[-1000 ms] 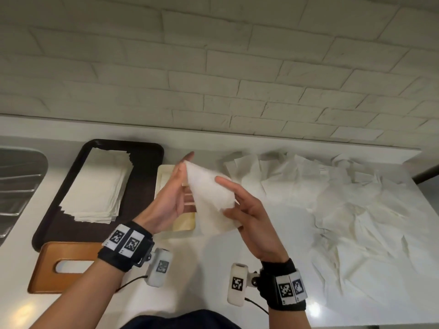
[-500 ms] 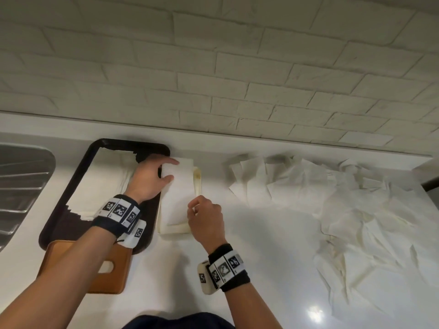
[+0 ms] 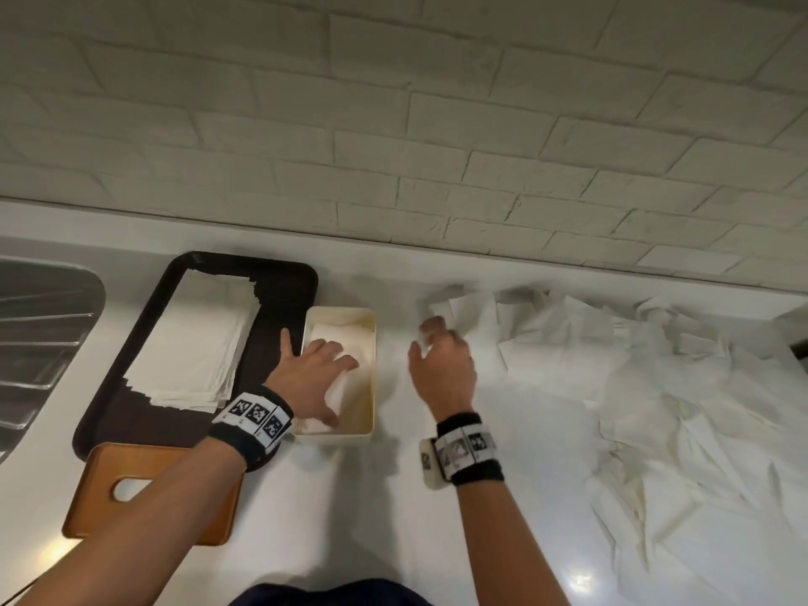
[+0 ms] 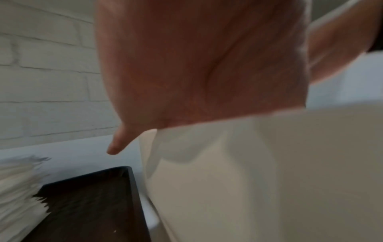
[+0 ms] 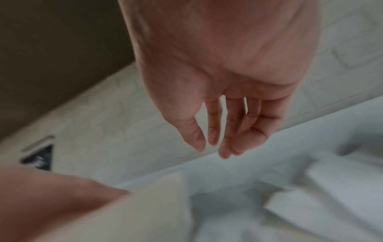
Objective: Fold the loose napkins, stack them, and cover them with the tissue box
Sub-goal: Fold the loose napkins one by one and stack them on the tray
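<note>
My left hand (image 3: 321,369) lies flat with spread fingers on the folded napkin (image 3: 336,338) inside the cream base tray (image 3: 372,387); in the left wrist view my left hand (image 4: 196,65) presses on the cream tray (image 4: 269,180). My right hand (image 3: 439,360) hovers empty, fingers loosely bent, at the left edge of the loose napkin pile (image 3: 634,387); in the right wrist view my right hand (image 5: 217,131) hangs over blurred napkins (image 5: 290,204). The wooden tissue box cover (image 3: 144,496) lies at the front left under my forearm.
A dark tray (image 3: 280,308) holds a stack of white napkins (image 3: 192,343), left of the cream tray. A metal sink (image 3: 39,343) is at the far left. A white brick wall (image 3: 393,124) backs the counter.
The folded napkin went from both hands into the cream tray. My left hand now presses it flat, and my right hand has let go and moved right to the loose pile.
</note>
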